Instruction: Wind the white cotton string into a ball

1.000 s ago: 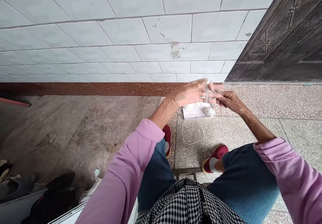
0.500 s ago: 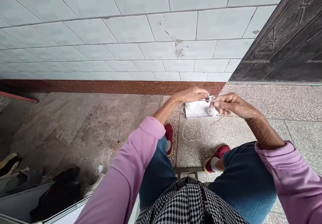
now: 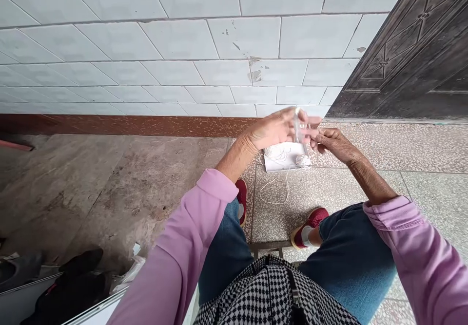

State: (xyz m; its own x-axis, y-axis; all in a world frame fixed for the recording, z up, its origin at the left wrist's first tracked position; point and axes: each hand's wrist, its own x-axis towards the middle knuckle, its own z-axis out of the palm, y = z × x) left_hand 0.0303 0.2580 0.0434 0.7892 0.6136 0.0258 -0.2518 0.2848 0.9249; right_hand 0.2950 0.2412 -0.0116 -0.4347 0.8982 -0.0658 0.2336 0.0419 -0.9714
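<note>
My left hand (image 3: 278, 129) is raised above a shallow white box, palm turned up and fingers pointing right. A pale band of what looks like white yarn (image 3: 297, 125) crosses its fingers, smeared by motion. Close against those fingertips, my right hand (image 3: 334, 143) is pinched, apparently on the same yarn; the strand between the fingers is too blurred to follow. Below, the white box (image 3: 287, 169) lies on the floor with a loose heap of white yarn (image 3: 275, 152) at its left and a small yarn ball (image 3: 302, 160) at its right. One yarn loop (image 3: 273, 202) trails onto the tiles.
A white tiled wall (image 3: 175, 42) with a brown base strip (image 3: 146, 126) stands ahead. To the right is a dark panelled door (image 3: 409, 71). Red shoes (image 3: 310, 222) flank the tiles before the box. Dark items (image 3: 73, 286) lie at lower left.
My left hand has turned from palm down to palm up and risen slightly, showing the pale band across its fingers. My right hand stays close beside it. The view has shifted slightly.
</note>
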